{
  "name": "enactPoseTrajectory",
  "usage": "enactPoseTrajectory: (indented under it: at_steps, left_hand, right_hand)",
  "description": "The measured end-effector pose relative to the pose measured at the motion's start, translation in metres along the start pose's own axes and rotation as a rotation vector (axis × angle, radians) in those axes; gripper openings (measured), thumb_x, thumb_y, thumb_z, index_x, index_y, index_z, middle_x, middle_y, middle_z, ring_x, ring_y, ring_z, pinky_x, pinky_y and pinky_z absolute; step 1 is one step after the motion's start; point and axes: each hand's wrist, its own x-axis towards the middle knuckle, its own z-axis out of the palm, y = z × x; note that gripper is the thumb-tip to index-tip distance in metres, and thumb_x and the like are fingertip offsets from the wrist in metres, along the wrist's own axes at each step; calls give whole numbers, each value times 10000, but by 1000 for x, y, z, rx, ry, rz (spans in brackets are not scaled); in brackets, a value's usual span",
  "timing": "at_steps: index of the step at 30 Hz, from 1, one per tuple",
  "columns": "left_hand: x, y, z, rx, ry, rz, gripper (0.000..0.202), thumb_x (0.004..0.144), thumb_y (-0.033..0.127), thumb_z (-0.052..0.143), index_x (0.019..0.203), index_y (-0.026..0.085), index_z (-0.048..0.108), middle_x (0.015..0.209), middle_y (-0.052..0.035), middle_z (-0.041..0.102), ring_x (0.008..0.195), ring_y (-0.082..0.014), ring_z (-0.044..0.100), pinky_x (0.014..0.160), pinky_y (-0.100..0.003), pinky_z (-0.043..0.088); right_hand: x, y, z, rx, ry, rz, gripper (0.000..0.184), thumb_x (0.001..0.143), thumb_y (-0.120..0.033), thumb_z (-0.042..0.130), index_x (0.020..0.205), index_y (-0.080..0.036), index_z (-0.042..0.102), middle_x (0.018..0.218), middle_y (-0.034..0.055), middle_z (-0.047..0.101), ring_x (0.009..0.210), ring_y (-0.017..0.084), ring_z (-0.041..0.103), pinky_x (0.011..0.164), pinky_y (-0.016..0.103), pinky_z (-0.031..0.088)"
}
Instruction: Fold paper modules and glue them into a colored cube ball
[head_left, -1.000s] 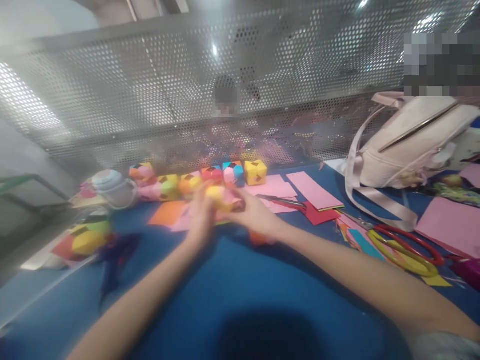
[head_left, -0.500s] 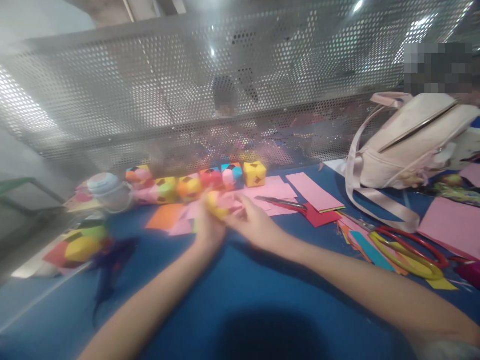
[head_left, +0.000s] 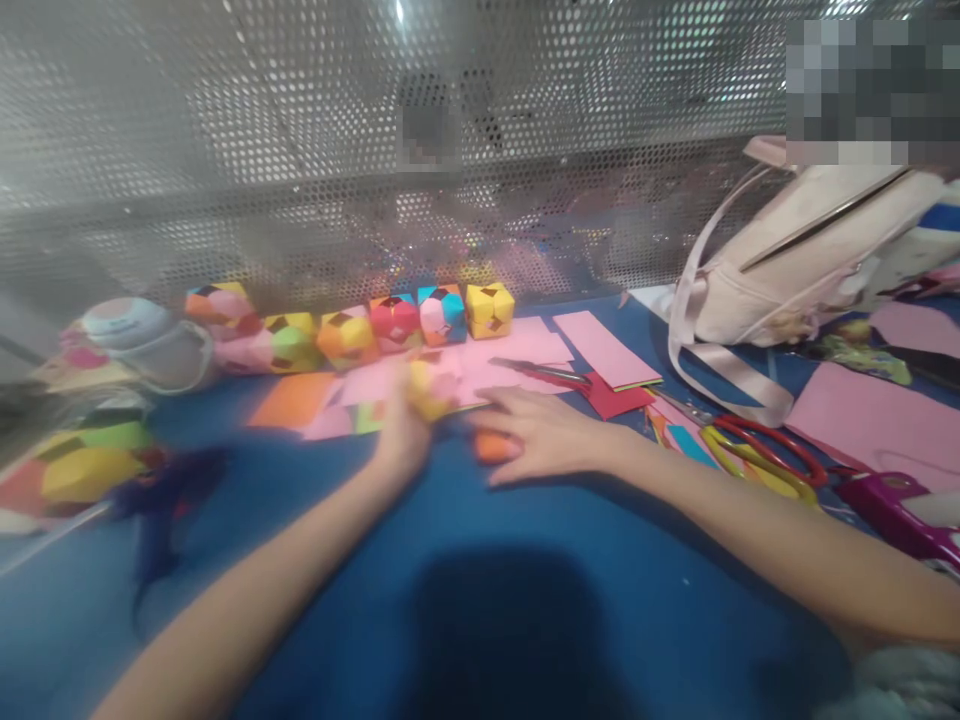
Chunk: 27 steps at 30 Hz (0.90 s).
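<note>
My left hand [head_left: 403, 430] is closed round a small yellow and pink folded paper piece [head_left: 430, 388], blurred by motion. Just right of it, my right hand [head_left: 536, 432] reaches low over the blue table with its fingers spread. Between those fingers lies a small orange thing [head_left: 492, 446], partly covered; I cannot tell its kind or whether the fingers touch it. Beyond both hands stand several folded paper cubes in a row, among them a yellow cube [head_left: 490, 311] and a red cube [head_left: 394, 323]. Pink paper sheets [head_left: 517, 345] lie in front of them.
Dark-bladed scissors [head_left: 544, 372] lie on the sheets. Red and yellow handled scissors [head_left: 772, 450] rest on paper strips at right, near a pale backpack [head_left: 810, 260]. A lidded white tub [head_left: 161, 345] and a large paper ball [head_left: 90, 465] stand left. A perforated metal screen [head_left: 337, 140] rises behind.
My right hand has let go of the yellow and pink piece and moved down and right to the orange thing. My left hand keeps the piece. The view has tilted down.
</note>
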Motion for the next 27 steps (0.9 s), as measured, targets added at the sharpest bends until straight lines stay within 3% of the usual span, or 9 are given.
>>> enactPoseTrajectory:
  at_steps: [5, 8, 11, 14, 17, 20, 23, 27]
  left_hand:
    - [-1, -5, -3, 3, 8, -2, 260, 733, 360, 604, 939, 204, 638, 864, -3, 673, 667, -118, 627, 599, -219, 515]
    - [-1, -6, -4, 6, 25, -36, 255, 735, 362, 610, 938, 209, 633, 817, 9, 661, 633, -113, 617, 570, -216, 507]
    - [0, -6, -5, 18, 57, -46, 268, 731, 360, 611, 958, 219, 629, 779, 16, 645, 594, -111, 602, 518, -206, 485]
    - [0, -4, -6, 31, 48, -20, 306, 737, 392, 596, 994, 226, 620, 884, -2, 654, 658, -130, 626, 553, -229, 499]
    - [-1, -2, -3, 65, 20, -11, 328, 737, 418, 581, 1001, 225, 610, 965, -20, 648, 717, -152, 637, 572, -247, 506]
    - [-5, 0, 1, 88, 10, -2, 297, 754, 408, 566, 991, 234, 607, 967, -14, 642, 716, -145, 629, 550, -227, 492]
    - [-11, 0, 2, 124, 19, -3, 274, 789, 423, 541, 996, 255, 605, 882, 10, 639, 635, -123, 603, 521, -214, 471]
    - [-16, -3, -2, 223, -31, -13, 345, 821, 470, 506, 1097, 273, 570, 795, 10, 642, 536, -128, 563, 481, -233, 443]
  right_hand:
    - [7, -4, 2, -96, 10, -65, 523, 792, -505, 582, 1271, -301, 528, 1257, 126, 533, 1086, 307, 542, 816, 472, 499]
    - [4, 1, 14, -47, 112, -74, 462, 816, -456, 570, 1229, -249, 571, 1210, 140, 564, 1054, 293, 561, 815, 458, 507]
    - [2, 9, 25, 222, 312, -35, 470, 795, -444, 601, 1219, -243, 575, 1238, 111, 565, 1126, 273, 533, 929, 458, 456]
    - [9, 16, 26, 665, 515, 112, 440, 792, -466, 593, 1178, -254, 592, 1185, 57, 608, 1104, 246, 557, 958, 443, 444]
    - [24, 16, 18, 1184, 671, 285, 455, 807, -539, 527, 1142, -236, 585, 1095, 47, 649, 969, 223, 627, 839, 410, 517]
    - [42, 12, 12, 1601, 695, 381, 515, 811, -602, 466, 1121, -203, 565, 1051, 67, 666, 847, 216, 664, 704, 384, 554]
    - [54, 7, 15, 1714, 703, 438, 543, 813, -627, 441, 1110, -187, 558, 1025, 78, 676, 830, 216, 672, 660, 360, 556]
    - [55, 0, 26, 1567, 764, 393, 566, 821, -649, 404, 1112, -189, 559, 1082, 91, 666, 947, 231, 649, 751, 363, 544]
